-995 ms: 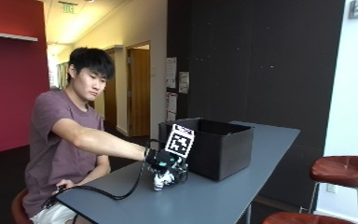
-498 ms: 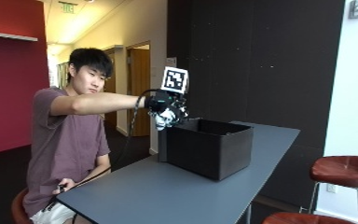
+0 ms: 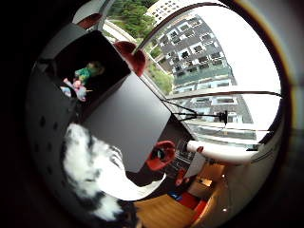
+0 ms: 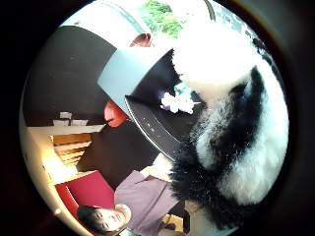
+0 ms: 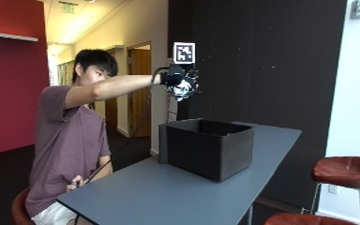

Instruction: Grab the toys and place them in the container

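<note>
In the outside view my gloved right hand point(image 5: 179, 80) is raised high, above and just left of the black container point(image 5: 208, 146). It grips a black-and-white plush toy point(image 5: 183, 92). That plush point(image 4: 236, 137) fills much of the thumb side palm view and also shows in the little finger side view as the plush point(image 3: 90, 171). The open container point(image 3: 57, 109) lies below the palm. Inside it lie a green toy point(image 3: 88, 71) and a pink-and-white toy point(image 3: 75, 88); the thumb side view also shows the pink-and-white toy point(image 4: 177, 102).
The container stands mid-way along a long grey table point(image 5: 168, 192). Red stools point(image 5: 345, 169) stand to the table's right side. A dark wall runs behind the table. The person sits at the table's left end, the bare hand low by the lap.
My hand went up from the tabletop beside the container with the plush in its grip. It now hangs higher, above the container's left edge.
</note>
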### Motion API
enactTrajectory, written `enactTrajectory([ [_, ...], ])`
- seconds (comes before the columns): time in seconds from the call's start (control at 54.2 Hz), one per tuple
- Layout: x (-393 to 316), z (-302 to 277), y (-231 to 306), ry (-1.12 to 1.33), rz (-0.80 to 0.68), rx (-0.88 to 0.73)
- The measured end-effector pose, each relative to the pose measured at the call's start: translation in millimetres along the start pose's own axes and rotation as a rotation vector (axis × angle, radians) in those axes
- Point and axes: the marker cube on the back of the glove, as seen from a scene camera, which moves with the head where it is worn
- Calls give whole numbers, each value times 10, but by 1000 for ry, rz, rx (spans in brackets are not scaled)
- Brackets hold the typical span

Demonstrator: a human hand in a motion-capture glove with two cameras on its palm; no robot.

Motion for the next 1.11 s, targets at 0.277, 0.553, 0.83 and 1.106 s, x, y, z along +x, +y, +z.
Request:
enactTrajectory([
  [0.277, -311, 101, -421, 93, -78, 62],
  [0.553, -465, 677, -812, 274, -85, -62],
  [0.83, -712, 615, -797, 143, -29, -25],
  [1.106, -477, 489, -515, 302, -9, 9],
])
